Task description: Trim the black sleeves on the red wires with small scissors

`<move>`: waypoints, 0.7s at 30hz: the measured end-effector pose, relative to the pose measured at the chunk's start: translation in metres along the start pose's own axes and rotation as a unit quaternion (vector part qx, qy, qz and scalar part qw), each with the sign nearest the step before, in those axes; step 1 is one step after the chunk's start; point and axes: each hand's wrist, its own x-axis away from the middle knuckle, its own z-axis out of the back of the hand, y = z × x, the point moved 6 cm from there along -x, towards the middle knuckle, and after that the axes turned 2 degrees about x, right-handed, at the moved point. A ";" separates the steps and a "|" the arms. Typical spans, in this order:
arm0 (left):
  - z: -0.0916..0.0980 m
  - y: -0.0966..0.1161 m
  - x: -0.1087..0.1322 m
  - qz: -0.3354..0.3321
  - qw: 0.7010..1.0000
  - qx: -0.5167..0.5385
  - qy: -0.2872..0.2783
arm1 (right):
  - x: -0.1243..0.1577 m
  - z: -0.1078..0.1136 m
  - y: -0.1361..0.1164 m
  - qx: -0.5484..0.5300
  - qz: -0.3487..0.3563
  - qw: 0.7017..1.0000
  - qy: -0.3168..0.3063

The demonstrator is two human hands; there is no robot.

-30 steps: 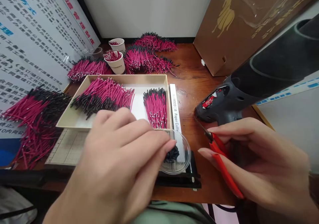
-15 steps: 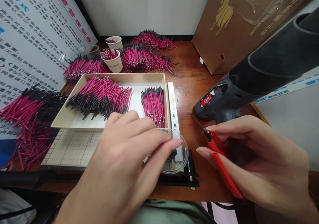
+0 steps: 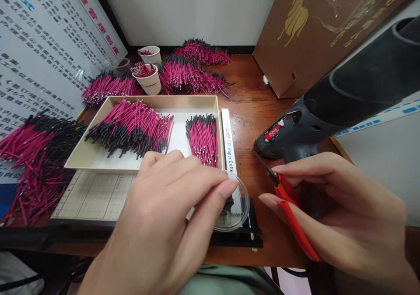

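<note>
My left hand (image 3: 167, 207) is closed, thumb and forefinger pressed together above a round clear plastic dish (image 3: 244, 209). Small black pieces (image 3: 229, 204) lie in the dish; anything between those fingertips is too hidden to make out. In my right hand (image 3: 341, 212) are small scissors with red handles (image 3: 297, 231), their thin dark blades pointing up and left. Beyond my left hand stands a cream box (image 3: 157, 102). It holds a loose pile of pink-red wires with black ends (image 3: 134, 124) and a neater bundle of similar wires (image 3: 201, 139).
A paper cutter (image 3: 88, 194) lies under the box and dish. A dark heat gun (image 3: 315, 111) leans at right, near the scissors' tips. Behind are two paper cups (image 3: 149, 82) of wires and further wire heaps (image 3: 185, 76). A brown carton (image 3: 288, 54) stands back right.
My left hand's fingertips have shifted slightly and the thumb has bent down a little over the dish. My right hand and the scissors have hardly moved.
</note>
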 end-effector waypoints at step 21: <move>0.002 0.000 0.007 0.032 0.998 0.031 0.048 | 0.002 -0.002 0.002 0.005 -0.006 1.000 0.002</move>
